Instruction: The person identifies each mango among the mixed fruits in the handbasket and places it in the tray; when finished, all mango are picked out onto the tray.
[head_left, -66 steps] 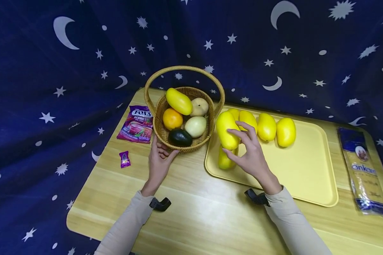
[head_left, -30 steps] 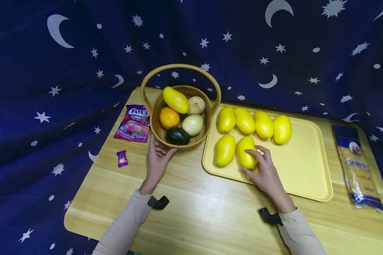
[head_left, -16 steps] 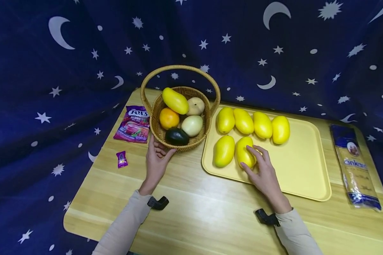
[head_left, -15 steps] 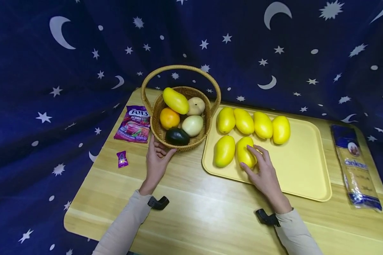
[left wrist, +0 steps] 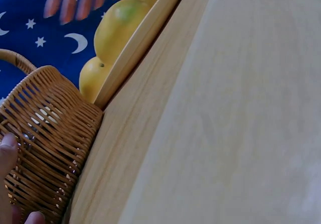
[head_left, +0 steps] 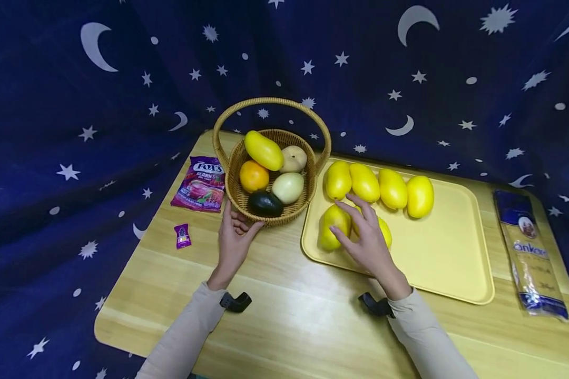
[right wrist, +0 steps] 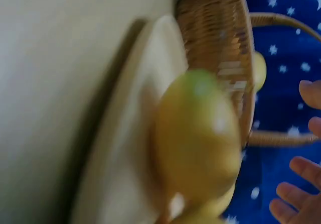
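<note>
My left hand (head_left: pixel 234 239) holds the front of the wicker basket (head_left: pixel 294 217), thumb and fingertips against its wall. In the basket lie a yellow mango (head_left: pixel 264 150), an orange (head_left: pixel 254 177), a pale round fruit (head_left: pixel 294 159), a pale green oval fruit (head_left: pixel 287 188) and a dark avocado (head_left: pixel 265 204). My right hand (head_left: pixel 367 239) hovers over the yellow tray (head_left: pixel 445 252) with fingers spread, above a front mango (head_left: pixel 331 231). Behind the hand, another front mango (head_left: pixel 385 232) is partly hidden. A row of several mangoes (head_left: pixel 392 188) lies along the tray's back.
A purple candy bag (head_left: pixel 199 184) lies left of the basket, with one small wrapped candy (head_left: pixel 182 236) in front of it. Right of the tray lies a long blue-and-clear packet (head_left: pixel 531 252). A dark blue star-patterned cloth (head_left: pixel 284 47) hangs behind the wooden table (head_left: pixel 284 326).
A mango from my right hand went down at the tray's front right. The right hand then let go and moved left over the other front mango. The left hand stayed at the basket.
</note>
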{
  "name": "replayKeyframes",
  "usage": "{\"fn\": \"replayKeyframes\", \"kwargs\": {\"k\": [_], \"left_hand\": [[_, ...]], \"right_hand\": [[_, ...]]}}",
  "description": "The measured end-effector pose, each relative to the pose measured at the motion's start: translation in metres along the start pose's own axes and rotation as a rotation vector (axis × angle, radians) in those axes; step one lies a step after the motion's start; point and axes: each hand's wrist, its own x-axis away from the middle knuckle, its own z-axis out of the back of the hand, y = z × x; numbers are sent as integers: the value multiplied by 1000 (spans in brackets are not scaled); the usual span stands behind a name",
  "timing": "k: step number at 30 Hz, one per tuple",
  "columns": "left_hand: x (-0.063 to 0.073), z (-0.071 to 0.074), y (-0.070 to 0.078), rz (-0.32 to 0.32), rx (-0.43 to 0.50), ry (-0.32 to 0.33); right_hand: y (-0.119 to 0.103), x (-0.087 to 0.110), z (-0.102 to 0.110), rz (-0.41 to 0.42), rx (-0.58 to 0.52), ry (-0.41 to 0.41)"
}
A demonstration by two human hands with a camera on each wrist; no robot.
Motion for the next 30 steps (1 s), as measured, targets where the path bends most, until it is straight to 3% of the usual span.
{"fn": "replayKeyframes", "kwargs": {"k": [5, 10, 20, 30], "left_hand": [[0, 1, -1, -22, -12, 3], [2, 1, -2, -33, -11, 5], [-2, 1, -1, -43, -29, 11], [-1, 1, -2, -58, -30, 14]], "right_hand": [[-17, -32, -21, 5, -101, -62], [-23, -58, -39, -6, -116, -100], [-21, -99, -63, 8, -164, -143], [-17, -134, -79, -50, -156, -219]]}}
